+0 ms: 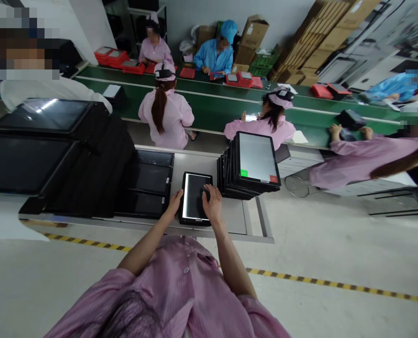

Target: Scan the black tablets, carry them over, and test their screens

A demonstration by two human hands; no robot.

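A black tablet (193, 197) lies flat on the grey worktable (235, 216) in front of me, its screen dark with a bright strip along the left side. My left hand (174, 203) rests against the tablet's left edge, fingers curled on the frame. My right hand (212, 203) lies on the screen's right part, fingers spread and pressing flat. Just right of the tablet stands a leaning stack of several black tablets (253, 165); the top one shows a lit grey screen with a green and a red button.
Black trays holding dark screens (147, 183) sit left of the tablet, and large black monitors (36, 141) fill the far left. Beyond the table, people in pink coats sit at a green conveyor (212, 105) with red trays. Cardboard boxes (321, 42) are stacked behind.
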